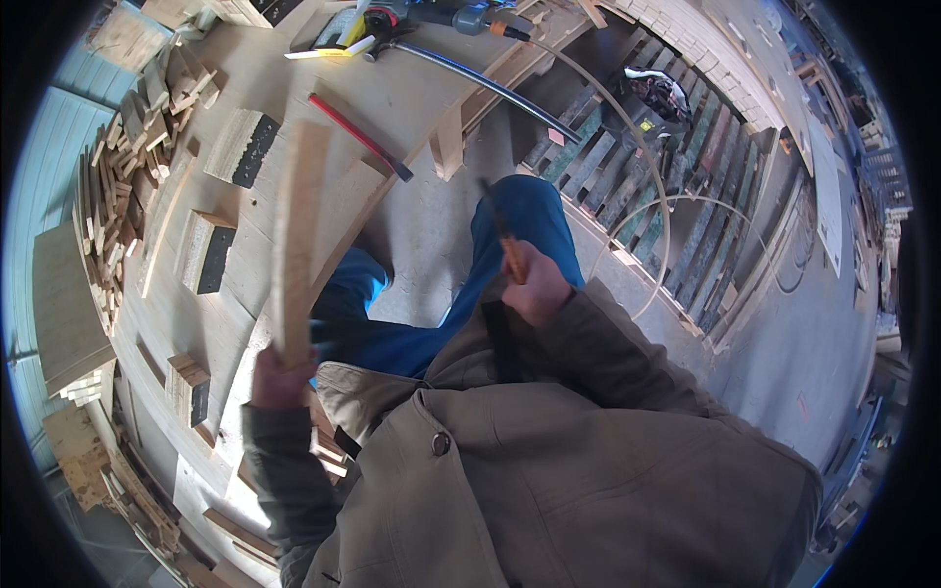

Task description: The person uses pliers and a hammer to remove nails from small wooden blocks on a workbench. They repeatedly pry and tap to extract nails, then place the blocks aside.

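Note:
My left hand (279, 377) grips the lower end of a long pale wooden board (296, 235) that stands tilted up over the workbench (235, 284). Its upper part is blurred. My right hand (534, 286) is closed around the wooden handle of a hammer (510, 250), held in front of my body above my blue trouser legs. The hammer's dark head points away from me and is partly blurred. The two hands are apart, the board on the left, the hammer on the right.
Several wooden blocks with black ends (245, 147) lie on the bench, beside a heap of small offcuts (127, 186). A red-handled tool (358, 135) and a power tool (392, 18) lie farther back. A wooden pallet (637, 167) and thin curved strips lie on the floor to the right.

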A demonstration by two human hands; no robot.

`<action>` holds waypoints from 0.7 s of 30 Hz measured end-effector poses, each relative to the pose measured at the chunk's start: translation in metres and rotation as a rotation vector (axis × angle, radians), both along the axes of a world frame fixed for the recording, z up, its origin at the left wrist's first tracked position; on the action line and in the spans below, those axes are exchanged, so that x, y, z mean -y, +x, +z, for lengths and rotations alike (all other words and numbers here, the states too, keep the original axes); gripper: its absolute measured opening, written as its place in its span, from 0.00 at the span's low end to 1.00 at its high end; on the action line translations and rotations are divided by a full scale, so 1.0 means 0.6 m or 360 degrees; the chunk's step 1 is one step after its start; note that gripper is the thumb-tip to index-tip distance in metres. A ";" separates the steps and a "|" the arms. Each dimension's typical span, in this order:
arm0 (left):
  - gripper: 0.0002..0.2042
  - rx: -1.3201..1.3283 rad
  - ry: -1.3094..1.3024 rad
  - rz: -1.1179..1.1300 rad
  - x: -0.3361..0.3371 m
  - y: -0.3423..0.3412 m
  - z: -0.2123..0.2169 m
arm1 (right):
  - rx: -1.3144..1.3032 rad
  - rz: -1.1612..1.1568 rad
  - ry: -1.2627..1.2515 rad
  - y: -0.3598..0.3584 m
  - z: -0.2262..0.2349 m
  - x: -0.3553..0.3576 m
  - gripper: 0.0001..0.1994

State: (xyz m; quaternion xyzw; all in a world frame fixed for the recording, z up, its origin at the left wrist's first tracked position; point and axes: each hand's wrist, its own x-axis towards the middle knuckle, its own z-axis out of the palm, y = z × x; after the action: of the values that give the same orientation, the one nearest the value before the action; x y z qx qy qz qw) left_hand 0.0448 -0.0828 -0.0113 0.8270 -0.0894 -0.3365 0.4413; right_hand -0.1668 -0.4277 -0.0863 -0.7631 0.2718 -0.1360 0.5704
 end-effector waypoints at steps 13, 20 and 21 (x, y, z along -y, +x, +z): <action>0.19 0.0219 0.0110 -0.0506 0.086 -0.066 -0.016 | 0.0005 0.0205 0.1164 0.038 0.047 -0.018 0.23; 0.18 0.0328 0.0085 -0.0469 0.092 -0.082 -0.022 | -0.0043 0.0261 0.1398 0.052 0.045 -0.029 0.30; 0.22 0.0362 0.0079 -0.0477 0.096 -0.085 -0.023 | -0.0051 0.0294 0.1392 0.052 0.047 -0.027 0.31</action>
State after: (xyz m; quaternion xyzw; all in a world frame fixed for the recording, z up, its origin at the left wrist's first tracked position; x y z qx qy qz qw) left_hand -0.0060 -0.1405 -0.0249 0.8478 -0.2527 -0.3049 0.3528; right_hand -0.1355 -0.4117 -0.0580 -0.4733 0.2432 0.0551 0.8449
